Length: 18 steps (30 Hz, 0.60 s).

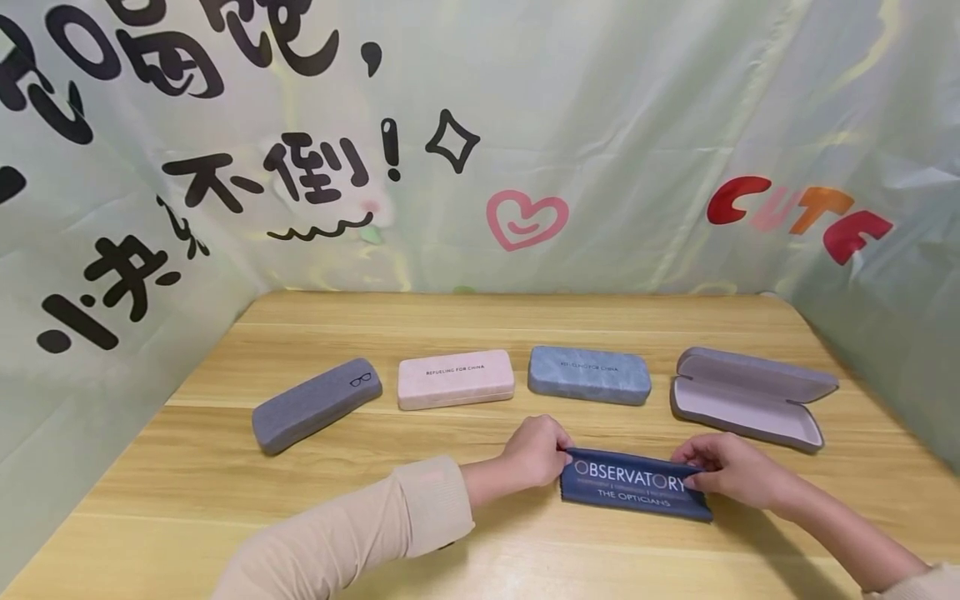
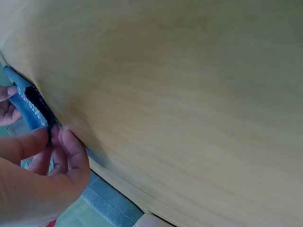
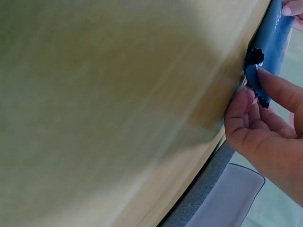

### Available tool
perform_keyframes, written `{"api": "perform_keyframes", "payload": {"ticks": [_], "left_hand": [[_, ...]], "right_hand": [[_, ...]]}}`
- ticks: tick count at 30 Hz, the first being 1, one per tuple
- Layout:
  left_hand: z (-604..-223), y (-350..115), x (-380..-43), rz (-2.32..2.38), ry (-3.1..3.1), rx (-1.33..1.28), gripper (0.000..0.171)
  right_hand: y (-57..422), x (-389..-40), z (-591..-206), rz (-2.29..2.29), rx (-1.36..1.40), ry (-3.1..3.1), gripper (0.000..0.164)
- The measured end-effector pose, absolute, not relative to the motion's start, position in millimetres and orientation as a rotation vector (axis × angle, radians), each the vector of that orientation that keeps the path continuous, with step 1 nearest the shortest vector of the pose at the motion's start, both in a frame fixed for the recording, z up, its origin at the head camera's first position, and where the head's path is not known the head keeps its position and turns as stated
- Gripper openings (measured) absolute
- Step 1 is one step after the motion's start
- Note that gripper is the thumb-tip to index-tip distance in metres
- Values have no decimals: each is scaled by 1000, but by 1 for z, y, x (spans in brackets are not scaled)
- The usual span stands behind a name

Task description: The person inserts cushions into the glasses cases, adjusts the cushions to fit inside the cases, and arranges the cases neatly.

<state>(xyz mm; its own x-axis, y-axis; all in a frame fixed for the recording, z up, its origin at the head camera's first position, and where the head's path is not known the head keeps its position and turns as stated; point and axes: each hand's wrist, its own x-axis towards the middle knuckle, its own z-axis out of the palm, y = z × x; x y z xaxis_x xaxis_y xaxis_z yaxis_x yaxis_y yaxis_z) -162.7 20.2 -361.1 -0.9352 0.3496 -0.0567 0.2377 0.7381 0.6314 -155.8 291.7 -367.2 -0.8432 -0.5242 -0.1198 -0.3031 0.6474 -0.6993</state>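
Note:
A dark blue glasses cleaning cloth (image 1: pixel 626 493), lettered "OBSERVATORY THE OPTICIANS", is folded into a strip low over the table front. At its upper left corner my left hand (image 1: pixel 534 451) pinches it between thumb and fingers. My right hand (image 1: pixel 738 471) pinches the cloth's right end. In the right wrist view, the zigzag-cut edge of the cloth (image 3: pixel 258 87) shows between the right hand's (image 3: pixel 270 113) thumb and fingers. The left wrist view has the left hand (image 2: pixel 47 175) gripping the cloth's other end (image 2: pixel 33 106). An open grey glasses case (image 1: pixel 750 407) lies beyond the right hand.
Along the wooden table (image 1: pixel 300 521) stand three closed glasses cases: a dark grey one (image 1: pixel 318 406) set at a slant, a pink one (image 1: pixel 456 380) and a blue one (image 1: pixel 588 376). A printed curtain (image 1: pixel 615 167) rises behind and beside the table.

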Motion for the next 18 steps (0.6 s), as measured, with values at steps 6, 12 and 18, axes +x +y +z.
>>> {"api": "perform_keyframes", "payload": {"ticks": [6,12,18], "left_hand": [[-363,23,-169,1239,2689,435,13],[-365,27,-177,1499,2544,219,12],[-367,30,-182,1566,2506,146,11]], "right_hand": [[293,-154,-366,-982,-653,2586,7],[293,-153,-364,-1176,-405,2441,18],[294,-154,-363,-1313,-236,2390,20]]}}
